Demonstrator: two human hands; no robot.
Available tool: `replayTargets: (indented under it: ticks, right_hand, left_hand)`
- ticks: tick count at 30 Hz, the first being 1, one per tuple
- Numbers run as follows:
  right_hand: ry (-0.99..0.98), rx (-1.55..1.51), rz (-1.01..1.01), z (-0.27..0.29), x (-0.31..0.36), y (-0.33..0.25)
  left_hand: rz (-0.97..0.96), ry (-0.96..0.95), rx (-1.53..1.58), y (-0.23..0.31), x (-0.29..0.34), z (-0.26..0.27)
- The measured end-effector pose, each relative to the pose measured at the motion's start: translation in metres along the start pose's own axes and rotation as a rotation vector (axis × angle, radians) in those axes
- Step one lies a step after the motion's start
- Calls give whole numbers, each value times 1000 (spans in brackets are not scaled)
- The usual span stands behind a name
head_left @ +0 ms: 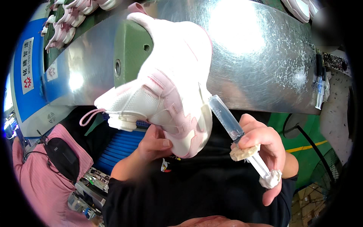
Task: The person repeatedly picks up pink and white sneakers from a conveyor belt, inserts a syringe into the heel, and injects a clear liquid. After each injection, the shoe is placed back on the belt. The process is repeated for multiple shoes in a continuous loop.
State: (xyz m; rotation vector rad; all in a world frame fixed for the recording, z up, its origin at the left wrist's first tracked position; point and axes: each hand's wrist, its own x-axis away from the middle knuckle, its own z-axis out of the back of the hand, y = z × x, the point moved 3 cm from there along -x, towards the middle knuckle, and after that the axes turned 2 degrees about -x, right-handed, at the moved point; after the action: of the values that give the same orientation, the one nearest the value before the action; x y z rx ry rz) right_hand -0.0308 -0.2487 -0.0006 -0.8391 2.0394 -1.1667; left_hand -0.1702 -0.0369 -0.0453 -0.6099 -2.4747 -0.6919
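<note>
A white and pink sneaker (183,56) on a green shoe last (130,49) is held up in front of me, its toe toward my body. My left hand (153,145) is closed around the toe end. A pink cord loop (90,115) and a round white dial (123,123) show on the shoe's upper. In my right hand (266,142) is a clear syringe (226,115), its tip at the edge of the sole. Cream wrapping (245,152) covers its flange, and a white wad (270,179) caps the plunger's end.
A shiny metal table (261,68) lies beyond the shoe. More sneakers on lasts (62,34) stand at the far left, and other white shoes (297,9) at the far right. Another syringe (320,92) rests at the table's right end. A person in a pink striped top (41,170) is at the left.
</note>
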Motion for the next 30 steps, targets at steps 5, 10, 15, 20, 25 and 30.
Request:
replayTargets:
  ticks: [5,10,15,20,25,30]
  right_hand:
    - [-43,-22,-156,-5,3,-25]
    - [-18,34,-254,-8,9,-57]
    - [4,117,-302,-12,9,-76]
    - [-7,193,-330,-14,10,-85]
    - [-28,257,-470,-16,5,-96]
    - [-3,350,-405,-20,11,-106]
  left_hand:
    - [121,-94,203,-10,-12,-6]
    - [164,-294,342,-20,-34,-15]
    - [163,-389,356,-20,-43,-27]
    - [212,-393,335,-20,-50,-37]
    - [217,-410,250,-19,-56,-43]
    - [119,-465,248,-18,-64,-53]
